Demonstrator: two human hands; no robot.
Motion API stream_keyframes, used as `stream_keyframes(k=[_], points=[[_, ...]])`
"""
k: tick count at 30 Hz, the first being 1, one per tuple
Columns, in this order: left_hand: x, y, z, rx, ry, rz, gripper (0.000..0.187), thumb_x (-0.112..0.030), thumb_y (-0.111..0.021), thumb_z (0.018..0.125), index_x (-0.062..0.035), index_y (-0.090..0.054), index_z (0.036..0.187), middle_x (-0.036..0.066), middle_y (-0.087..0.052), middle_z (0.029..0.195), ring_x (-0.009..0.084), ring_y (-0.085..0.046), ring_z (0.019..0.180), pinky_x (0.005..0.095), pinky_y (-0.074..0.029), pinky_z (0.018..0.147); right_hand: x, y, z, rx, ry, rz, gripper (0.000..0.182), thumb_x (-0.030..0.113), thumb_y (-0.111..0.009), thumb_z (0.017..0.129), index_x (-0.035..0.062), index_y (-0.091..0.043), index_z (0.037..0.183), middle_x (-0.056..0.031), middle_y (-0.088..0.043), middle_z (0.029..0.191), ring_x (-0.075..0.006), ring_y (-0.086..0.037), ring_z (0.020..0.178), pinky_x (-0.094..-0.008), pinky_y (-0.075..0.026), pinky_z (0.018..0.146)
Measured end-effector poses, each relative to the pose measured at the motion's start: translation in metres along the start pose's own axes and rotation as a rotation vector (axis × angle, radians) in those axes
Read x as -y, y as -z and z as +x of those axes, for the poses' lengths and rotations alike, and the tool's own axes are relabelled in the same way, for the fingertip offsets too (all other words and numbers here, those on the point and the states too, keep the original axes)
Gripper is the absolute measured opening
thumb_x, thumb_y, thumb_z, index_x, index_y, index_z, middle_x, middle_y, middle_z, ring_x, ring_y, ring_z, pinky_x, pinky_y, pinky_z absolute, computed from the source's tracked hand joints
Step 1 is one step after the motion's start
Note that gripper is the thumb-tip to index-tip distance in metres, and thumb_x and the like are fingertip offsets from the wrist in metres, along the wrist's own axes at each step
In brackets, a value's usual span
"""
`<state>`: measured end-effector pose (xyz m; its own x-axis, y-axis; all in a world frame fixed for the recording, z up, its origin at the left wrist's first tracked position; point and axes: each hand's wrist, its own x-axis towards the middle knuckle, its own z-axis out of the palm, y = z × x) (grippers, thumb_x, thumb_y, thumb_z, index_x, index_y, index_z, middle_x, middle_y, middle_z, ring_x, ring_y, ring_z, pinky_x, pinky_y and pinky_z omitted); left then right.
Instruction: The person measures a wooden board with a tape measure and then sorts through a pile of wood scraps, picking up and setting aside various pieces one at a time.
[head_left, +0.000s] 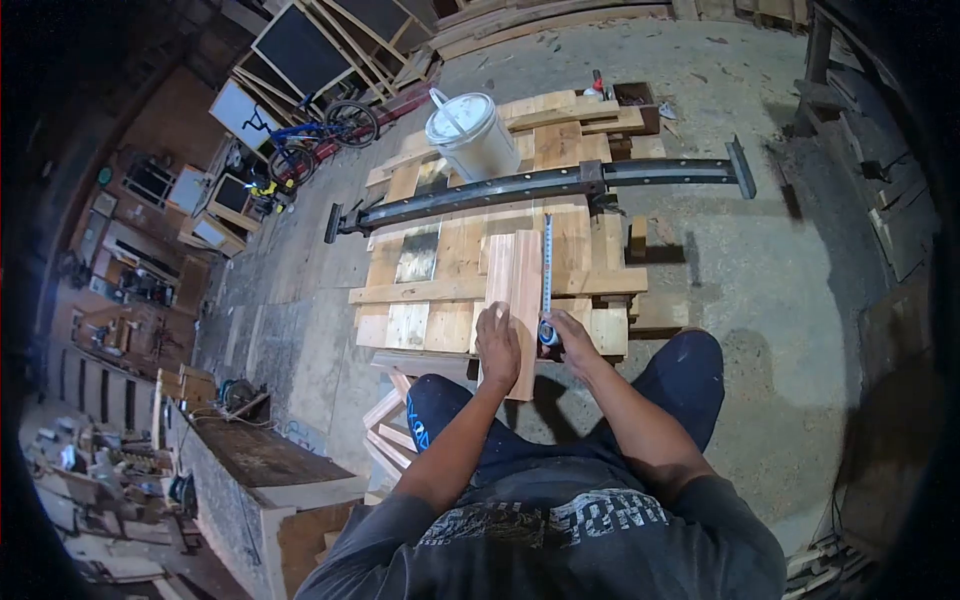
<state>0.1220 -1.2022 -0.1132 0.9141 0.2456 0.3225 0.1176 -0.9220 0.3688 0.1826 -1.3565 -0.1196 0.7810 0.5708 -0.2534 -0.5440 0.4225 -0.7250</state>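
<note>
pinkish planks (pixel 526 280) beside an extended tape measure (pixel 547 285)

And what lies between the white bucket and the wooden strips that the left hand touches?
In the head view, a long metal bar lies between the white bucket and the wooden strips under the left hand.
</note>
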Motion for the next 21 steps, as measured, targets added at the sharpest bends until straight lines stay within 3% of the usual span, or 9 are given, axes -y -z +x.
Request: stream_keyframes(k=[4, 6, 7, 8, 9, 10, 12, 15, 21], points=[[-0.001, 0.001, 0.002, -0.072, 0.132, -0.115, 0.056, -0.009, -0.056, 0.088, -0.0046, -0.037, 0.141, 0.023, -0.029, 0.144, 0.0396, -0.03, 0.132, 0.0505, -0.03, 0.106, 0.004, 0.004, -0.003, -0.048, -0.031, -0.112, 0.024, 0.027, -0.062, 0.092, 0.0061, -0.061, 0.104, -0.0014, -0.06, 0.079, -0.0104, -0.058, 0.065, -0.0264, -0.05, 0.058], [-0.005, 0.001, 0.002, 0.031, 0.205, -0.071, 0.064, -0.024, -0.061, 0.087, -0.0063, -0.034, 0.143, 0.024, -0.026, 0.146, 0.0414, -0.027, 0.134, 0.0518, -0.028, 0.106, 0.013, 0.001, -0.01, -0.068, -0.016, -0.17, 0.025, 0.026, -0.063, 0.091, 0.0058, -0.061, 0.106, -0.0013, -0.061, 0.08, -0.0099, -0.058, 0.066, -0.0262, -0.05, 0.059], [-0.009, 0.0, 0.002, 0.035, 0.208, -0.073, 0.064, -0.024, -0.061, 0.087, -0.0063, -0.034, 0.143, 0.024, -0.026, 0.146, 0.0414, -0.027, 0.134, 0.0518, -0.028, 0.106, 0.015, -0.001, -0.012, -0.087, -0.001, -0.223, 0.026, 0.025, -0.064, 0.09, 0.0054, -0.061, 0.107, -0.0013, -0.061, 0.081, -0.0094, -0.058, 0.067, -0.026, -0.051, 0.059], [-0.022, 0.008, 0.004, 0.067, 0.244, -0.029, 0.076, -0.036, -0.065, 0.082, -0.0072, -0.032, 0.144, 0.024, -0.023, 0.148, 0.0419, -0.025, 0.135, 0.054, -0.026, 0.106, 0.012, 0.001, -0.012, -0.089, -0.006, -0.222, 0.026, 0.025, -0.064, 0.09, 0.0054, -0.061, 0.107, -0.0013, -0.061, 0.081, -0.0094, -0.058, 0.067, -0.026, -0.051, 0.059], [-0.029, 0.011, 0.007, 0.099, 0.281, 0.016, 0.088, -0.048, -0.069, 0.077, -0.0082, -0.031, 0.145, 0.024, -0.021, 0.149, 0.0425, -0.022, 0.136, 0.0562, -0.025, 0.106, 0.009, 0.003, -0.01, -0.129, 0.117, -0.288, 0.027, 0.025, -0.065, 0.09, 0.0052, -0.061, 0.108, -0.0013, -0.061, 0.08, -0.0092, -0.058, 0.066, -0.0259, -0.051, 0.058], [-0.03, 0.01, 0.008, 0.103, 0.286, 0.015, 0.088, -0.048, -0.069, 0.077, -0.0082, -0.031, 0.145, 0.024, -0.021, 0.149, 0.0425, -0.022, 0.136, 0.0562, -0.025, 0.106, 0.007, 0.006, -0.009, -0.167, 0.242, -0.356, 0.028, 0.025, -0.066, 0.089, 0.005, -0.061, 0.109, -0.0013, -0.061, 0.079, -0.009, -0.058, 0.066, -0.0258, -0.052, 0.058], [-0.032, 0.008, 0.012, 0.194, 0.282, 0.151, 0.112, -0.066, -0.07, 0.064, -0.0113, -0.022, 0.149, 0.022, -0.018, 0.151, 0.0424, -0.018, 0.139, 0.0607, -0.022, 0.106, 0.014, 0.012, -0.01, -0.215, 0.206, -0.379, 0.028, 0.024, -0.066, 0.089, 0.0043, -0.061, 0.108, -0.0017, -0.06, 0.077, -0.0094, -0.057, 0.064, -0.0264, -0.052, 0.056], [-0.041, 0.009, 0.017, 0.198, 0.322, 0.135, 0.108, -0.054, -0.074, 0.064, -0.0133, -0.022, 0.149, 0.021, -0.015, 0.152, 0.044, -0.018, 0.137, 0.062, -0.022, 0.104, 0.022, 0.026, -0.009, -0.268, 0.169, -0.286, 0.029, 0.027, -0.069, 0.087, 0.002, -0.063, 0.1, -0.0032, -0.061, 0.077, -0.0103, -0.057, 0.059, -0.0258, -0.049, 0.053], [-0.05, 0.005, 0.009, 0.151, 0.294, 0.062, 0.099, -0.039, -0.072, 0.064, -0.0126, -0.025, 0.147, 0.02, -0.017, 0.15, 0.0431, -0.022, 0.133, 0.0594, -0.024, 0.102, 0.034, 0.028, -0.012, -0.331, 0.242, -0.232, 0.028, 0.025, -0.068, 0.087, 0.0013, -0.063, 0.101, -0.0029, -0.062, 0.074, -0.0101, -0.056, 0.057, -0.0253, -0.047, 0.048]])
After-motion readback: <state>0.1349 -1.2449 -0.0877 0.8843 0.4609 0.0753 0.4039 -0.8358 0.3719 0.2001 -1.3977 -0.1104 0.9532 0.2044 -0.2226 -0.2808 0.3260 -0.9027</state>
